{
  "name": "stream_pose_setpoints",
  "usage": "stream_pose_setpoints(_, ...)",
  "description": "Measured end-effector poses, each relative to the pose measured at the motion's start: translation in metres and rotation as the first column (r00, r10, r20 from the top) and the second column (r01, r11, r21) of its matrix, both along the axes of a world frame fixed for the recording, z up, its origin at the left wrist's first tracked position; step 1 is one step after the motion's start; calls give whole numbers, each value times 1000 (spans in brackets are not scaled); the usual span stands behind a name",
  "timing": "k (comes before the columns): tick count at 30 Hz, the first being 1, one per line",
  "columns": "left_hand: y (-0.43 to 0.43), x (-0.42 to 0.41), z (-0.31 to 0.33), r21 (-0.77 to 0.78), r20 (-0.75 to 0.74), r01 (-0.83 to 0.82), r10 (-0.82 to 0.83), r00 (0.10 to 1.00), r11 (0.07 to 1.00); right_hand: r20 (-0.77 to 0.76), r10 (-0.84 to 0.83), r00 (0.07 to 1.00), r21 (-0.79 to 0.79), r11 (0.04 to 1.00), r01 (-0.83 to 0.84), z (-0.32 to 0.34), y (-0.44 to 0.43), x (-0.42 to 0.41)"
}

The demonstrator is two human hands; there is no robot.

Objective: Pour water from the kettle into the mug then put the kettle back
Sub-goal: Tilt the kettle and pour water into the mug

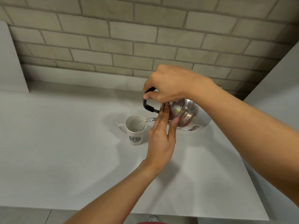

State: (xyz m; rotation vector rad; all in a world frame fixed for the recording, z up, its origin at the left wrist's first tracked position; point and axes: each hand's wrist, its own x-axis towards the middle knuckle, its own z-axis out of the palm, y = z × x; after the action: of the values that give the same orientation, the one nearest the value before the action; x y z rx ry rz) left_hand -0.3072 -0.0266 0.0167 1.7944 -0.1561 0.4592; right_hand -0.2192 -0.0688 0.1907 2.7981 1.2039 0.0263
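While the right hand (168, 84) clamped the black handle (146, 105), the kettle (186, 115) hung tipped at the mug's (135, 129) three o'clock, water streaming in. The left hand (161, 139), fingers flat and apart, pressed the lid (174, 110). A steeper tilt could overflow the mug; a slipped lid might spill onto the counter (64, 143).

One kettle (186, 114), steel, with one black handle (147, 105) and one spout (151, 119). One mug (135, 130), white, one handle on it, one green round logo (135, 139). Two hands: one right hand (169, 84), one left hand (161, 138). One white bench (64, 143). One brick wall (129, 38) behind. One sticker (194, 128) on the kettle's side. Nothing else countable on the bench top.
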Motion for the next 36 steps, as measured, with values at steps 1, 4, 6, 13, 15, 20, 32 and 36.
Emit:
stream_pose_setpoints(1, 0, -1, 0, -2, -3, -2, 2, 1000, 1000, -1, 5, 1000, -5, 1000, -5, 0, 0, 0)
stream_pose_setpoints(4, -1, -2, 1, -7, -9, -10, 10, 1000, 1000, 0, 10, 1000, -10, 1000, -10, 1, 1, -1)
stream_pose_setpoints(6, -1, -3, 2, -10, -14, -11, 11, 1000, 1000, 0, 8, 1000, -13, 1000, -8, 2, 1, -1)
stream_pose_setpoints(13, -1, -4, 5, -18, -29, -15, 15, 999, 1000, 4, 2, 1000, -29, 1000, -2, 5, 4, -2)
stream_pose_setpoints(15, -1, -5, 6, -19, -31, -17, 16, 999, 1000, 2, 2, 1000, -33, 999, -2, 6, 5, -2)
stream_pose_setpoints(20, -1, -5, 8, -38, -32, -15, 14, 999, 999, -4, 5, 1000, -46, 999, -5, 9, 8, -4)
stream_pose_setpoints(32, 1, -7, 9, -71, -14, -23, 22, 1000, 997, 11, -5, 1000, -70, 998, 6, 11, 13, -7)
stream_pose_setpoints(36, 2, -9, 8, -78, -19, -22, 21, 1000, 997, 3, -8, 1000, -80, 997, 8, 10, 15, -8)
